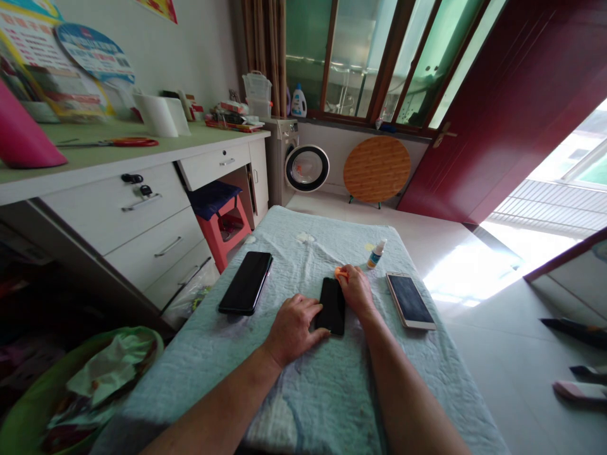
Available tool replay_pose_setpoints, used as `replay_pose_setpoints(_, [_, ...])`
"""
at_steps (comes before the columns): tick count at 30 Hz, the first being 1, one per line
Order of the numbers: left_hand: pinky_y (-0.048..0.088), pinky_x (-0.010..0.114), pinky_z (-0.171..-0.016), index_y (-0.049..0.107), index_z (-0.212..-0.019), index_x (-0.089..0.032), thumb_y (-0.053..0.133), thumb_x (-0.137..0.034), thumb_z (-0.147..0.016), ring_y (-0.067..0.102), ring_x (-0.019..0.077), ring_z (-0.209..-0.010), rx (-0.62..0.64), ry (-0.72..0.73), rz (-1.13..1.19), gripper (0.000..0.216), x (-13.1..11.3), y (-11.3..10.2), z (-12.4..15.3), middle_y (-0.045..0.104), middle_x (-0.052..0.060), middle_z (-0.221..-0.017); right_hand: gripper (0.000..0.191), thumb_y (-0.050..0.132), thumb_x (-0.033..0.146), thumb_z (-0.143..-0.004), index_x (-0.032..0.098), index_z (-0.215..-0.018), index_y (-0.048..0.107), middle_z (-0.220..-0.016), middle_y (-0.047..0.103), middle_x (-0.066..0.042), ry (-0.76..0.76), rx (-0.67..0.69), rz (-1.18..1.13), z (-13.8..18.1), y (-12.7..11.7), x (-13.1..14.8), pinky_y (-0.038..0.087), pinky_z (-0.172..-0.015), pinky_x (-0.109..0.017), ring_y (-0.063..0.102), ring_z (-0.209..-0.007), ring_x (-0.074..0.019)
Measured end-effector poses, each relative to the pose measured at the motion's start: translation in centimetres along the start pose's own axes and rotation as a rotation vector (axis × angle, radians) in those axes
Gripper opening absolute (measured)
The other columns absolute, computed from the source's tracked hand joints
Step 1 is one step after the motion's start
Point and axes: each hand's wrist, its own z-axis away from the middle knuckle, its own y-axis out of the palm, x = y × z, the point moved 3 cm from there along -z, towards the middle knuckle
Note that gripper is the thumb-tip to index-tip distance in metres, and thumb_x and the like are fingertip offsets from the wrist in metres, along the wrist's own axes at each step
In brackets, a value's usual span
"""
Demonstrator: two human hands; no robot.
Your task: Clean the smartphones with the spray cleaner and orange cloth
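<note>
A small black smartphone (331, 308) lies flat on the cloth-covered table, its dark screen up. My left hand (294, 325) grips it along the left edge, with the thumb at the bottom corner. Between the fingers of my right hand (356, 291) is a small orange cloth (339, 272), pressed against the phone's top right corner; most of the cloth is hidden by the hand. To the left lies a larger black phone (246, 284), and to the right a gold-and-white phone (410, 301). A small spray bottle (377, 254) stands upright beyond my right hand.
A pale green quilted cloth (303, 253) covers the table. At lower left is a green bin (152, 354) with crumpled waste. A red stool (227, 234) stands by the white desk (118, 218). Shoes (578, 392) lie on the floor at right.
</note>
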Motion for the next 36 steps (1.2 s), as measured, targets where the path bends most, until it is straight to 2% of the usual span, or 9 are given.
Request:
replay_pose_setpoints(12, [0.045,0.04,-0.087,0.067,-0.107,-0.021,0.067,-0.057,-0.08,0.058,0.0274,-0.098,-0.009,0.0,0.017,0.046,0.1,0.1,0.0,0.069,0.007,-0.102,0.014,0.054,0.015,-0.079,0.016,-0.089,0.064,-0.083,0.066,-0.006,-0.028,0.112,0.03,0.5,-1.5,0.0,0.036,-0.069,-0.024,0.056,-0.076,-0.0158])
replay_pose_setpoints(18, [0.044,0.04,-0.087,0.067,-0.108,-0.019,0.064,-0.059,-0.081,0.058,0.0278,-0.098,-0.008,0.003,0.015,0.048,0.1,0.1,0.0,0.069,0.007,-0.104,0.011,0.055,0.015,-0.074,0.016,-0.082,0.062,-0.069,0.062,-0.001,-0.05,0.236,0.01,1.0,-2.0,0.3,0.033,-0.06,-0.022,0.053,-0.064,-0.0128])
replay_pose_setpoints(25, [0.045,0.04,-0.086,0.068,-0.106,-0.019,0.062,-0.062,-0.081,0.058,0.0277,-0.098,-0.002,0.003,0.016,0.049,-0.1,0.0,0.0,0.069,0.007,-0.102,0.013,0.058,0.012,-0.067,0.017,-0.078,0.062,-0.067,0.06,0.002,-0.086,0.353,-0.055,1.5,-2.6,0.5,0.033,-0.057,-0.02,0.051,-0.061,-0.0105])
replay_pose_setpoints(28, [0.045,0.04,-0.086,0.068,-0.105,-0.019,0.062,-0.062,-0.081,0.058,0.0278,-0.097,0.002,0.003,0.019,0.05,-0.1,-0.1,0.0,0.07,0.007,-0.102,0.008,0.059,0.015,-0.068,0.017,-0.076,0.061,-0.066,0.058,0.002,-0.083,0.44,-0.115,1.8,-3.0,0.8,0.034,-0.055,-0.019,0.052,-0.061,-0.0102])
replay_pose_setpoints(33, [0.045,0.041,-0.087,0.068,-0.105,-0.019,0.063,-0.062,-0.08,0.058,0.0285,-0.099,-0.014,0.005,0.01,0.05,0.1,0.0,0.0,0.069,0.008,-0.108,0.009,0.058,0.016,-0.068,0.017,-0.076,0.06,-0.063,0.059,0.003,-0.033,0.678,-0.227,2.5,-3.6,1.3,0.035,-0.049,-0.018,0.054,-0.055,-0.0095])
replay_pose_setpoints(36, [0.045,0.041,-0.088,0.067,-0.106,-0.019,0.064,-0.062,-0.08,0.058,0.0288,-0.1,-0.022,0.002,0.016,0.051,0.1,0.1,0.0,0.069,0.008,-0.111,0.009,0.06,0.016,-0.065,0.017,-0.074,0.062,-0.064,0.06,0.004,-0.069,0.759,-0.229,2.7,-3.9,1.6,0.035,-0.048,-0.017,0.055,-0.057,-0.0089])
